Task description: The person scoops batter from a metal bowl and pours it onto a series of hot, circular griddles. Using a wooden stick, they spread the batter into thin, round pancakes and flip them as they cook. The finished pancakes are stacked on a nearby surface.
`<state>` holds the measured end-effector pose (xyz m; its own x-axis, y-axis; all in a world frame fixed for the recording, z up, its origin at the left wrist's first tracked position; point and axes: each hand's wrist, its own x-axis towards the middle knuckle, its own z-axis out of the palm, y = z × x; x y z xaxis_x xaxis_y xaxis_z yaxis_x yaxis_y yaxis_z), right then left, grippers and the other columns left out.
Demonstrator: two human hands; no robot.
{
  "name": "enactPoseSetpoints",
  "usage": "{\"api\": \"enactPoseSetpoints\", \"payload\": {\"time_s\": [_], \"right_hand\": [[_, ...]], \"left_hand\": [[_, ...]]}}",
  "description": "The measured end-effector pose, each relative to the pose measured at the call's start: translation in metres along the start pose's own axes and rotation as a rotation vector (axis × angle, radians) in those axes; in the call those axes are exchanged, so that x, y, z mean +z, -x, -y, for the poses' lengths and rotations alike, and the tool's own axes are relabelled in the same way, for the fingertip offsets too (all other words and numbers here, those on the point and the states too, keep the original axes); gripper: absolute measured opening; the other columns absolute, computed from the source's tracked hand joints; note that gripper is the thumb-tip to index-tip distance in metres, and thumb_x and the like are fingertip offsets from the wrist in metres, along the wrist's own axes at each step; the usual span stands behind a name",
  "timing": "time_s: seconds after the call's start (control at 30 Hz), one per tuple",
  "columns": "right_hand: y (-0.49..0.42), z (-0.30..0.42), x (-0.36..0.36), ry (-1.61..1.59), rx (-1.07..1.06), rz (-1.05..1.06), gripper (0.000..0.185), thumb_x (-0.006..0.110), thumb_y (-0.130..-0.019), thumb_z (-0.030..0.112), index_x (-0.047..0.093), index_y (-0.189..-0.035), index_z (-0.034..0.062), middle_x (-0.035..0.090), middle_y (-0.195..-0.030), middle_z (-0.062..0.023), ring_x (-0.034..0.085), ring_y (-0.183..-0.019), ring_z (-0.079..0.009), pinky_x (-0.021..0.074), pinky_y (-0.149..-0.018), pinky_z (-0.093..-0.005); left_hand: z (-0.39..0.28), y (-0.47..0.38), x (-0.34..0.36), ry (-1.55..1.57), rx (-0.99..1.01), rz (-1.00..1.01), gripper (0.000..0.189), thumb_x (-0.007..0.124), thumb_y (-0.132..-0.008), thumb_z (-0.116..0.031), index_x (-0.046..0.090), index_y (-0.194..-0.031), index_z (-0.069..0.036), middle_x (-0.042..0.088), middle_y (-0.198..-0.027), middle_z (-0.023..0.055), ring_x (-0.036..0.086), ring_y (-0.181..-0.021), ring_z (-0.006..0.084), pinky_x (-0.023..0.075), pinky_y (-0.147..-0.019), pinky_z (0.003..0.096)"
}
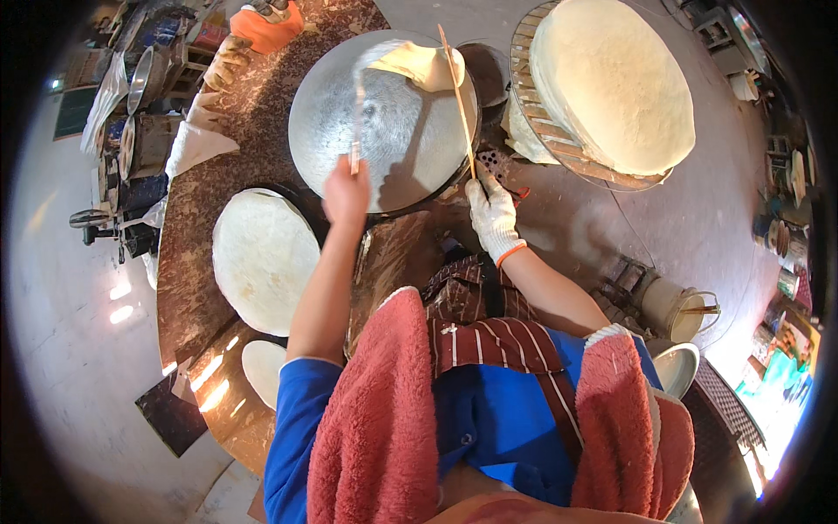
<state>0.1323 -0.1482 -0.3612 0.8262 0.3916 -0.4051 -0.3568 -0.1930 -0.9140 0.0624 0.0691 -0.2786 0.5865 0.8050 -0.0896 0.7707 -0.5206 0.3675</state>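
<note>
My left hand (347, 193), bare and blurred, grips a thin stick (357, 131) over the round metal griddle (340, 150). A gloved right hand, mine (491, 209), holds a thin wooden stick (458, 98) upright at the griddle's right edge. Between the sticks' far ends, a pale, folded sheet of dough or flatbread (419, 64) hangs above the griddle's far side; its left part is blurred. Shadows of a hand and the sheet fall on the griddle. At the right, a thick stack of round flatbreads (612, 85) lies on a slatted wooden rack (546, 128).
A brown worktop (190, 262) curves around the left, bearing a large pale disc (265, 262), a smaller disc (264, 370), a white cloth (200, 144), a work glove (226, 62) and an orange item (267, 27). A dark pot (484, 69) stands beside the griddle; a bucket (668, 304) stands at right.
</note>
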Motion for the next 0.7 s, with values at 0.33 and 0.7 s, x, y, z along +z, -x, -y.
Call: {"api": "enactPoseSetpoints", "payload": {"time_s": [0.33, 0.7], "right_hand": [[-0.069, 0.080, 0.123, -0.111, 0.071, -0.074, 0.039, 0.049, -0.089, 0.021, 0.053, -0.124, 0.0035, 0.063, -0.098, -0.0155, 0.060, -0.089, -0.0214, 0.0448, -0.080, -0.0299], [-0.010, 0.042, 0.100, -0.055, -0.099, -0.172, 0.039, 0.052, -0.088, 0.012, 0.052, -0.126, 0.0002, 0.061, -0.111, -0.0083, 0.056, -0.094, -0.0108, 0.0433, -0.084, -0.0222]], "left_hand": [[0.005, 0.014, -0.114, 1.323, -0.273, 0.319, 0.022, 0.047, -0.094, -0.020, 0.041, -0.074, -0.012, 0.032, -0.051, -0.0058, 0.028, -0.038, 0.0055, 0.0252, -0.036, 0.0222], [0.062, 0.056, -0.170, 2.004, -0.272, 0.715, 0.022, 0.034, -0.100, -0.025, 0.033, -0.080, -0.015, 0.024, -0.049, -0.0071, 0.020, -0.035, 0.0042, 0.0269, -0.032, 0.0218]]}}
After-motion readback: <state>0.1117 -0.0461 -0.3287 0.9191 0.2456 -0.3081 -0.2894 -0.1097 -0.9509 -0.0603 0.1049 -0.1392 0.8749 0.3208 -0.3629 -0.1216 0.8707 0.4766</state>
